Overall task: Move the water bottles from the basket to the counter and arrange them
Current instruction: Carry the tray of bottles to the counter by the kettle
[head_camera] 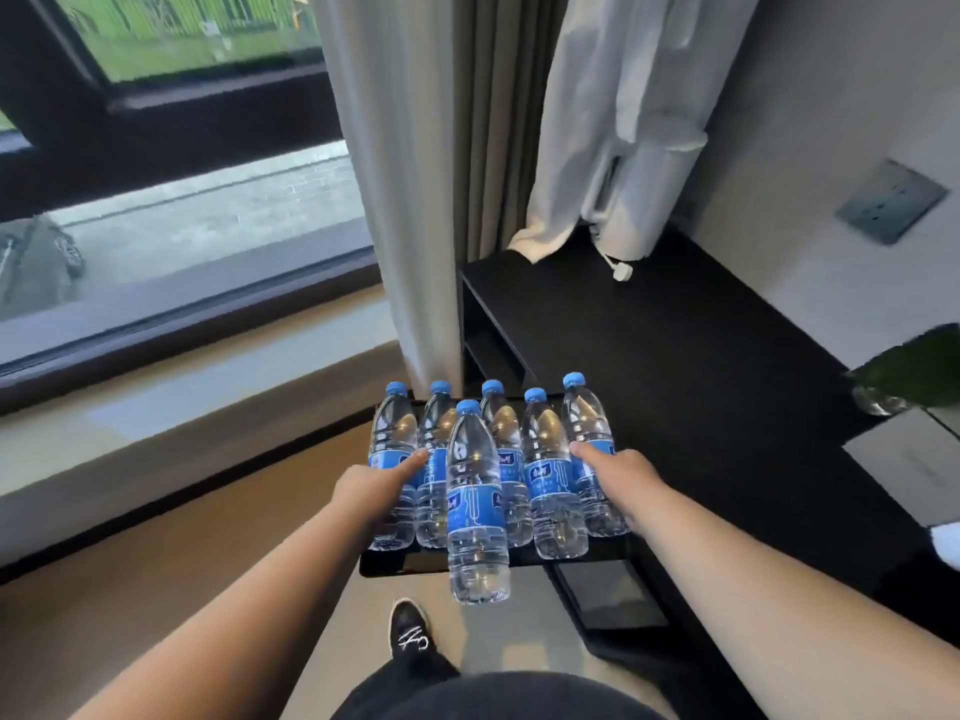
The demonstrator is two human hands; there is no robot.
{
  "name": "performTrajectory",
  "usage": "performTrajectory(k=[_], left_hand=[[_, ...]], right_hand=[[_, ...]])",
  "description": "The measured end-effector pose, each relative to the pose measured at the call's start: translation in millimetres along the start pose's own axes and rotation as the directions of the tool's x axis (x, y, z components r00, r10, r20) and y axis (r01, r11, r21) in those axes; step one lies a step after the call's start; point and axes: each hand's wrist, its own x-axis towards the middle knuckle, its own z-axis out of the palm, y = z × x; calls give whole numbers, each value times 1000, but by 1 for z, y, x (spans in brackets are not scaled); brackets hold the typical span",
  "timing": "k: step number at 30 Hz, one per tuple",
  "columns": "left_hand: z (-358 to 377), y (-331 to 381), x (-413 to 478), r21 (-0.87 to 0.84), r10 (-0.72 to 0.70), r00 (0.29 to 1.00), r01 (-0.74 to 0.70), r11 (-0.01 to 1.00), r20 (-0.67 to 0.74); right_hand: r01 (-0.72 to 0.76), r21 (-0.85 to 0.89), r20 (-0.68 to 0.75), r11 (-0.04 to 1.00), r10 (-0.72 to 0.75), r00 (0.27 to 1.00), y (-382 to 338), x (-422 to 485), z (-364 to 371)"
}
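At lower centre, six upright bottles (pixel 477 498) crowd the basket (pixel 415 562), left hand (pixel 371 493) and right hand (pixel 618 472) clasping the outermost bottles; counter (pixel 675 356) lies right.

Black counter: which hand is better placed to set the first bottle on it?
Probably the right hand. It rests against the rightmost bottle, and the black counter lies directly to that side. The left hand is at the far-left bottle, away from it.
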Motion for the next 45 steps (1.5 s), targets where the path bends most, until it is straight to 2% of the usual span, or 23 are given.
performTrajectory(k=[8, 14, 17, 21, 32, 40, 45], left_hand=[[2, 108, 71, 192, 132, 982, -157, 969, 135], [36, 152, 101, 275, 159, 940, -245, 930, 301], [62, 167, 110, 291, 156, 918, -272, 917, 365], [95, 186, 118, 320, 168, 890, -321, 892, 424], [154, 235, 129, 372, 193, 848, -407, 835, 494], [183, 264, 144, 433, 181, 819, -460, 775, 545], [197, 289, 159, 466, 165, 789, -502, 728, 593]], right_hand=[[-113, 234, -163, 966, 153, 975, -20, 14, 11], [-153, 421, -234, 894, 271, 934, -8, 14, 4], [-183, 449, -299, 875, 340, 892, -2, 19, -7], [-201, 500, -314, 842, 393, 864, 6, 32, -26], [-175, 600, -290, 781, 417, 861, 13, 61, -59], [-111, 644, -371, 757, 436, 820, 19, 68, -59], [-139, 624, -417, 769, 478, 773, 9, 65, -51]])
